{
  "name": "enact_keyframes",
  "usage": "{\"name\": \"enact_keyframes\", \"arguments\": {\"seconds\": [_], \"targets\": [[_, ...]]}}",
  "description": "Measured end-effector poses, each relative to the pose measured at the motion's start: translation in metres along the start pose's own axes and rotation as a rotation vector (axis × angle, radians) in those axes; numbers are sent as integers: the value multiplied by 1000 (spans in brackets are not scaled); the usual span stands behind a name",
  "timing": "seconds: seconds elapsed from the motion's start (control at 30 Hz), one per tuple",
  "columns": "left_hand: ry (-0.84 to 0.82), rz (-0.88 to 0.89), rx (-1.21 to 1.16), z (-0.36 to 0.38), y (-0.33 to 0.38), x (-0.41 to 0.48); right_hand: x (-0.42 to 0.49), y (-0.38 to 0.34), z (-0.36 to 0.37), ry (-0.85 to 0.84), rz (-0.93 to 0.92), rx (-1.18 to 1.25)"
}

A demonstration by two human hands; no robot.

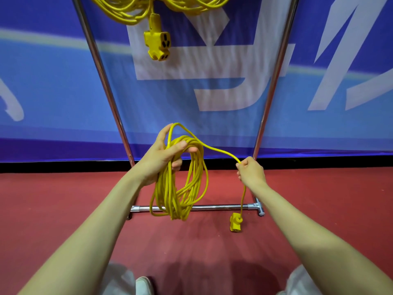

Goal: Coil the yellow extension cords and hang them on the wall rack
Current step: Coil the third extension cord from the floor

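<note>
My left hand (pixel 163 154) grips a hanging coil of yellow extension cord (pixel 187 186), several loops draped through its palm. One strand runs from the coil's top to my right hand (pixel 251 170), which pinches it in a fist. Below that hand the cord drops to its yellow socket end (pixel 235 224), dangling just above the red floor. Another yellow cord coil (pixel 136 9) hangs at the top of the metal rack (pixel 106 86), its triple-socket end (pixel 158 44) hanging down.
The rack's two chrome uprights slant down to a base crossbar (pixel 219 207) on the red floor (pixel 63 209). A blue banner (pixel 212 92) with white lettering stands behind the rack. My white shoe (pixel 144 285) shows at the bottom edge.
</note>
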State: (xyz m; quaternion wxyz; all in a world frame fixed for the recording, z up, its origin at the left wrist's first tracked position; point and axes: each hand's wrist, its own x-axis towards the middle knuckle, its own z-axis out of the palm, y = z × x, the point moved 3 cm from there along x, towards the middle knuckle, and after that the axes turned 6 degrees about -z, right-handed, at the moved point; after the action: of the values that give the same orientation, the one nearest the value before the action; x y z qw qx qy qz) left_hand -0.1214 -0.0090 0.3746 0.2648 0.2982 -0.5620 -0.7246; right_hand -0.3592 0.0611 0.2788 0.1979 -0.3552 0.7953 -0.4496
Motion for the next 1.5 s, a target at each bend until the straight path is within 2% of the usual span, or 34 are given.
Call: {"name": "enact_keyframes", "arguments": {"seconds": [0.13, 0.33, 0.5, 0.57, 0.7, 0.77, 0.87, 1.0, 1.17, 1.33, 1.43, 1.5], "targets": [[-17, 80, -55, -4, 7, -2, 4, 10, -9, 4, 17, -135], [-137, 171, -130, -7, 18, -6, 3, 19, -13, -41, -29, -328], [-235, 210, -276, -3, 26, -6, 1, 18, -5, -93, -82, -312], [-274, 224, -339, -1, 31, -5, -1, 17, -1, -155, -134, -277], [-336, 268, -459, -5, 42, -3, -9, 32, 15, -449, -145, -384], [-346, 290, -496, -7, 45, -2, -12, 40, 21, -538, -132, -436], [-311, 313, -507, -5, 46, -2, -11, 50, 26, -562, -98, -439], [-238, 351, -520, 0, 45, 2, -10, 54, 27, -450, -74, -456], [-182, 399, -568, 0, 47, 6, -14, 42, 24, -385, -287, -599], [-67, 426, -645, -2, 48, 8, -33, 23, 40, -519, -379, -703], [35, 433, -631, -4, 45, 10, -47, 15, 49, -634, -335, -723], [103, 439, -608, -6, 43, 12, -57, 9, 51, -686, -319, -652]]}}
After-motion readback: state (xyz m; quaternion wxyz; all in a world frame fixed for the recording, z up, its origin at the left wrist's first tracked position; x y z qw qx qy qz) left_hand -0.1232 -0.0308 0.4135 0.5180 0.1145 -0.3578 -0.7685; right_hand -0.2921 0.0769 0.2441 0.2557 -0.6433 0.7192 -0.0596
